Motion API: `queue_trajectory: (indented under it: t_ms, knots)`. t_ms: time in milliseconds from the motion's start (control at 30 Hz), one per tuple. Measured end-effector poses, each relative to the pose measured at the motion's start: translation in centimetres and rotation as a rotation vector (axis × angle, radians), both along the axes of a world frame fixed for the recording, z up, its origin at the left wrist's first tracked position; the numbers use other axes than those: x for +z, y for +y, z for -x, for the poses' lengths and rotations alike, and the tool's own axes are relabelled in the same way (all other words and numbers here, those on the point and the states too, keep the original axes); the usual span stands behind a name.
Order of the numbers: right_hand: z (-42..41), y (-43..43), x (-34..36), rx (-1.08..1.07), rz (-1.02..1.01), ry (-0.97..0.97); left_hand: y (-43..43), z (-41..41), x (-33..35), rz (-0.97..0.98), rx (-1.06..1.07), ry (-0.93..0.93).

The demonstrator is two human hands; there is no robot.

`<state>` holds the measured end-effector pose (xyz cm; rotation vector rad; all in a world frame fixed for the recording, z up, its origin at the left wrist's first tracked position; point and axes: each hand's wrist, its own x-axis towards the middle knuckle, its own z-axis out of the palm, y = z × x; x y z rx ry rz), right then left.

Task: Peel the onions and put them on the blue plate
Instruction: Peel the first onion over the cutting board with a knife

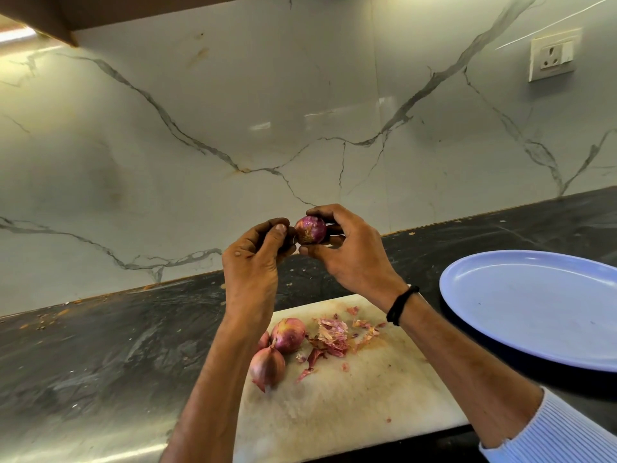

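A person's two bare hands meet in the centre of the frame, raised above a dark stone surface [100, 345] and in front of a white marble wall [233, 128] with grey veins. The right hand [347, 252] holds a small purple onion [311, 229], its fingers curled over the top and its thumb underneath. The left hand [257, 259] comes in from the left with its fingers curled, thumb and fingertips pinching at the onion's left end. The onion's skin looks glossy, with some paler dry patches on it. A black band [400, 304] circles the right wrist, and a pale striped sleeve [567, 436] shows at the lower right corner. Below the hands, in the lower centre, a white cutting board [350, 412] lies on the surface. On its left part sit unpeeled onions [287, 335], two plainly seen and touching, and a third mostly hidden behind the left forearm. Just to their right lies a scatter of pink and papery onion peels [334, 335]. At the right edge of the frame, beside the board, a blue plate [534, 305] rests on the surface with nothing on it. A wall socket [552, 55] is mounted at the upper right.
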<state>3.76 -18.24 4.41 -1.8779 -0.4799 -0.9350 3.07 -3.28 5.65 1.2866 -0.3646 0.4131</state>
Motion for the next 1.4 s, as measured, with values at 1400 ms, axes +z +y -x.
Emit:
queue_trajectory:
  t_ms: [1400]
  knots:
    - [-0.3,0.5,-1.1,-0.141,0.150,-0.136,-0.4,0.2,-1.2,-0.669,0.517,-0.486]
